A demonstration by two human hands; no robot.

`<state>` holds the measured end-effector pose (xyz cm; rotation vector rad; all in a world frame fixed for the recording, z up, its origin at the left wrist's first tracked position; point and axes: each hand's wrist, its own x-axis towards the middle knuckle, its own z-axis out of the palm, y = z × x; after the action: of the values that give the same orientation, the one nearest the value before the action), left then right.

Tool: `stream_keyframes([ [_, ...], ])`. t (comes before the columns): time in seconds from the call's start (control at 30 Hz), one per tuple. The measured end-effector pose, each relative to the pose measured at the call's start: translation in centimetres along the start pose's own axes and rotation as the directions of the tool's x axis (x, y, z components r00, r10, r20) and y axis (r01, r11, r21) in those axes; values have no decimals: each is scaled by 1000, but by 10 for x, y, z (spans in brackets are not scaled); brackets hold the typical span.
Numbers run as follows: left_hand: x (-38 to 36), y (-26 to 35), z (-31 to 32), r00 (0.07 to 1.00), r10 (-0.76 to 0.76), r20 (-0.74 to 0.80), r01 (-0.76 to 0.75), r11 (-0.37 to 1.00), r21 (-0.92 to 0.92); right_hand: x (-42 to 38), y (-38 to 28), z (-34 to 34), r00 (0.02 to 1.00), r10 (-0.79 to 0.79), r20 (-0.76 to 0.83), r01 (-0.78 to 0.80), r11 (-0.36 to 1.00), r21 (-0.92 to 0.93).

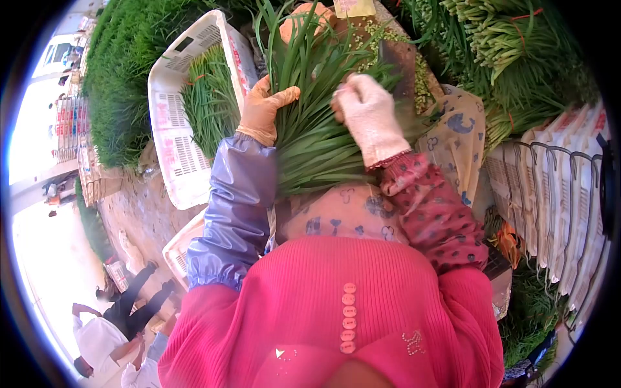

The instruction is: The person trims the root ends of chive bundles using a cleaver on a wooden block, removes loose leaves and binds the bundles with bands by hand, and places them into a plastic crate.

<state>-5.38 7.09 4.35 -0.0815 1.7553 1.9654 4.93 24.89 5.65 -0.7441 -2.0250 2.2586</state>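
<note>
A loose bunch of long, flat green leaves that look like garlic chives (pixel 317 139) lies across my lap on a patterned apron (pixel 462 123). My left hand (pixel 264 111), in a tan glove, grips the bunch at its left side; the thumb rests over the leaves and the fingers are partly hidden. Just right of the bunch is my right hand (pixel 370 110), in a white glove, with its fingers curled closed. What they hold, if anything, cannot be made out. Beyond the right hand stands a dark upright board (pixel 396 64).
To the left, a white plastic crate (pixel 169 123) holds greens tied with a red band. Banded bundles (pixel 498 39) are heaped at upper right. Stacked white crates (pixel 550 194) stand at right. Green trimmings (pixel 372 39) lie at the top. Another person (pixel 107 330) is at lower left.
</note>
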Motion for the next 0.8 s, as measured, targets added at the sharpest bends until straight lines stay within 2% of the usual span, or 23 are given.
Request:
stream_keyframes([
  [0.03, 0, 0, -2, 1000, -2, -2, 2, 1000, 1, 4, 9, -4, 975, -219, -25, 213, 966, -144],
  [0.07, 0, 0, -4, 1000, 6, 8, -6, 1000, -5, 3, 16, -9, 873, -476, 105, 486, 835, -258],
  [0.1, 0, 0, -3, 1000, 14, 22, -14, 1000, -12, -5, 10, -11, 696, -670, 257, 715, 619, -325],
  [0.13, -2, 3, 0, 999, 20, -36, -19, 1000, 19, -15, 3, -13, 663, -632, 401, 738, 463, -492],
  [0.17, -2, 2, 2, 999, 14, -28, -14, 1000, 20, -13, 12, -12, 742, -455, 493, 669, 454, -588],
  [0.2, -1, 2, 2, 998, 31, -54, -31, 999, -6, -13, 5, -13, 827, -192, 528, 549, 476, -687],
  [0.23, 3, 2, 1, 996, 50, -80, -52, 998, -31, -12, -2, -12, 853, 82, 515, 427, 456, -781],
  [0.27, 8, -2, -3, 998, 49, -48, -49, 999, 11, -17, -3, -12, 830, 118, 545, 448, 440, -778],
  [0.37, 7, -4, -2, 997, 62, -42, -60, 996, 65, -31, -1, -10, 820, 67, 568, 500, 398, -769],
  [0.4, 7, -3, -3, 998, 54, -44, -52, 998, 44, -35, 6, -10, 822, -33, 568, 535, 385, -752],
  [0.57, 13, -8, -10, 996, 49, -72, -47, 998, 31, -38, 15, -14, 828, -132, 545, 549, 384, -742],
  [0.63, 12, -6, -7, 996, 48, -75, -46, 999, 28, -38, 10, -16, 858, -134, 496, 491, 497, -715],
  [0.67, 10, -4, -5, 997, 55, -62, -53, 998, 31, -36, 10, -14, 859, -135, 494, 490, 498, -715],
  [0.73, 11, -3, -5, 997, 65, -46, -64, 997, 36, -30, 13, -10, 928, -128, 350, 353, 604, -715],
  [0.8, 13, -6, -6, 996, 73, -51, -73, 997, -4, -30, 10, -13, 912, -165, 374, 393, 604, -693],
])
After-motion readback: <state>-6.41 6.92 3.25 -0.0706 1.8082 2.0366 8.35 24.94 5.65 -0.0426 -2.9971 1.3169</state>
